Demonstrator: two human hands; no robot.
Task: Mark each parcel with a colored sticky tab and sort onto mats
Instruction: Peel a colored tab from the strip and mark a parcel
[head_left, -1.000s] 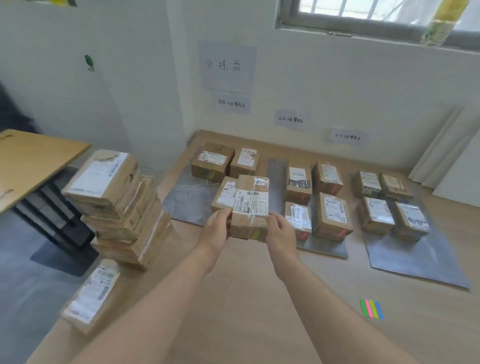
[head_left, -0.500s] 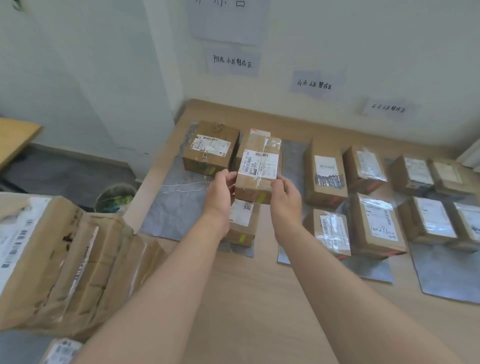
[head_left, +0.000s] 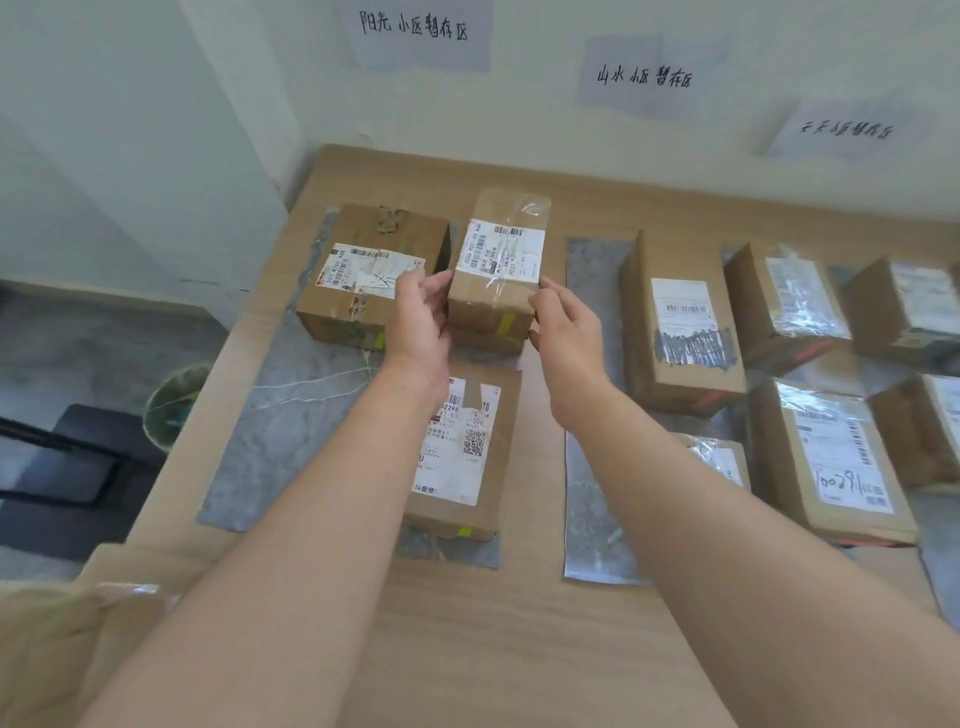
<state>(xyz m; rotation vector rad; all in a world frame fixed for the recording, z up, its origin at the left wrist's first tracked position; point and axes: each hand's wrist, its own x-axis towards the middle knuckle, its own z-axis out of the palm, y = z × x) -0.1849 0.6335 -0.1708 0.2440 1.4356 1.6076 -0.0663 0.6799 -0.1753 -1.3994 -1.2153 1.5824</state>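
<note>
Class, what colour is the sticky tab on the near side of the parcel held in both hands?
Yellow-green tab on the parcel; head view shows it best.

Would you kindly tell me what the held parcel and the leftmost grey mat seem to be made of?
The held parcel: brown cardboard, matte, banded with glossy clear tape that glints; white paper label on top. The leftmost grey mat: thin, flat sheet, mottled with a faint sheen, probably plastic or foil-like film, though unclear.

Hidden and cropped areas
My left forearm (head_left: 322, 519) hides part of the near parcel (head_left: 470, 467); the right-edge parcel (head_left: 935, 431) is cropped.
</note>
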